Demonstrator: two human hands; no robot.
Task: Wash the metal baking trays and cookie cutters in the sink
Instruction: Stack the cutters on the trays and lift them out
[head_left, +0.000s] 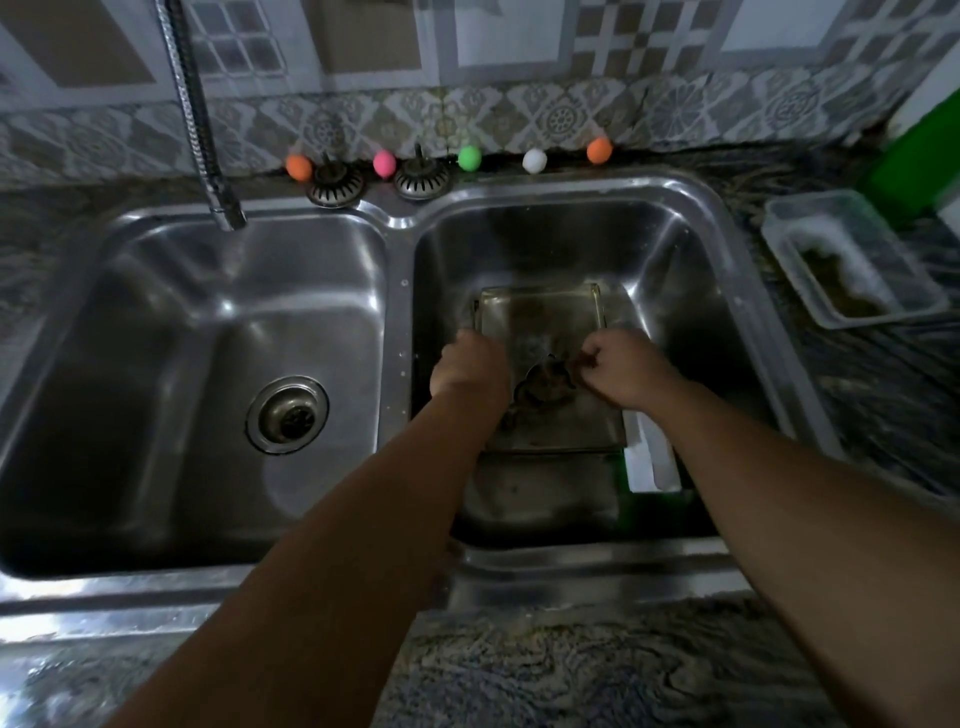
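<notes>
A metal baking tray (540, 317) lies flat in the right basin of the double steel sink (400, 218). A metal cookie cutter (545, 384) rests on the tray between my hands. My left hand (467, 364) is closed over the tray's left rim. My right hand (623, 369) is curled, its fingertips pinching the cutter's right edge. What lies under my left hand is hidden.
A flexible chrome tap (226, 213) hangs over the left basin, whose drain (287, 415) is open. Two strainer plugs (335, 184) and coloured balls (470, 157) line the back ledge. A plastic tub (852, 260) with foam sits on the right counter. A white-green sponge (652, 457) lies beside the tray.
</notes>
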